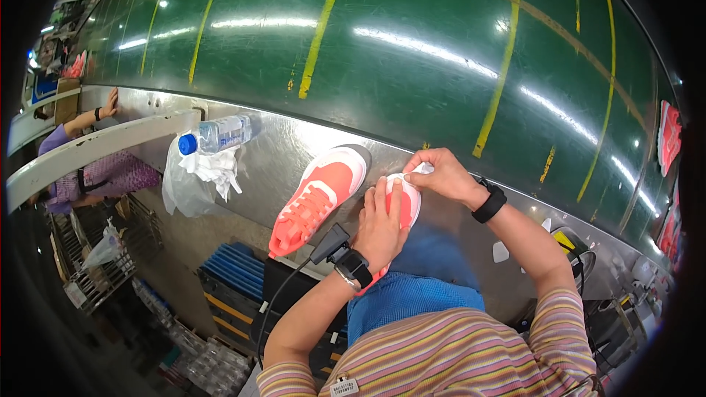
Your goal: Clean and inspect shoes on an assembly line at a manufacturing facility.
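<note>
A coral and white sneaker [415, 211] lies in front of me at the edge of the steel ledge, its white toe pointing away. My left hand [381, 226] is laid over its upper and grips it, hiding much of the shoe. At the toe, my right hand [447, 179] pinches a small white piece of cloth or tissue [423, 168] against the sneaker. Just left of my hands rests a second matching sneaker [315, 197] with coral laces, toe away from me, touched by neither hand.
Beyond the steel ledge [272, 148] runs a green conveyor belt [412, 103] with yellow lines. A clear bottle with a blue cap [224, 134] and crumpled white cloths [213, 170] sit left. More coral shoes [669, 138] are at far right. Another person's hand [109, 103] touches the ledge far left.
</note>
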